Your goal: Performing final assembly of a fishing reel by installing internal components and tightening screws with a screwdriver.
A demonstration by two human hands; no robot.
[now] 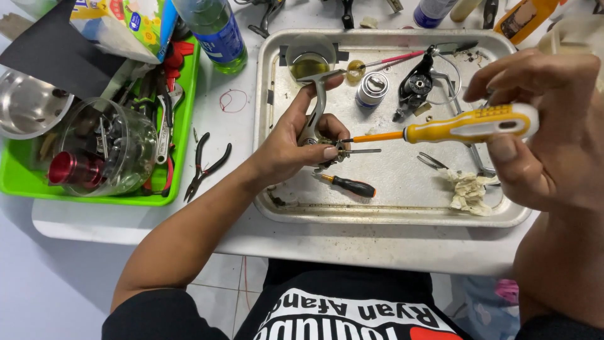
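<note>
I am sitting at the white bench [239, 119], and the big metal tray [390, 208] is lying in the centre of the frame, so that small parts are not rolling away. At the left, the green tray [189, 113] is keeping the spare tools and a clear plastic jar [107, 151]; black pliers [204, 165] are lying between the two trays.

My right hand [553, 132], at the right edge, is closing around the yellow screwdriver [469, 124]. I am holding it almost level, so its orange shaft is pointing left into the part. My left hand [296, 141], in the middle of the frame, is pinching the grey metal reel body [316, 110] above the tray; thumb and fingers are pressing it tight so it is not turning under the tip. Its foot is standing up toward the small cup of yellowish oil [308, 65].

A black reel part [416, 85] is resting at the upper right of the tray, a crumpled tissue [469, 189] lower right, and a small black screwdriver [349, 185] just under my left hand, near for a change.
</note>
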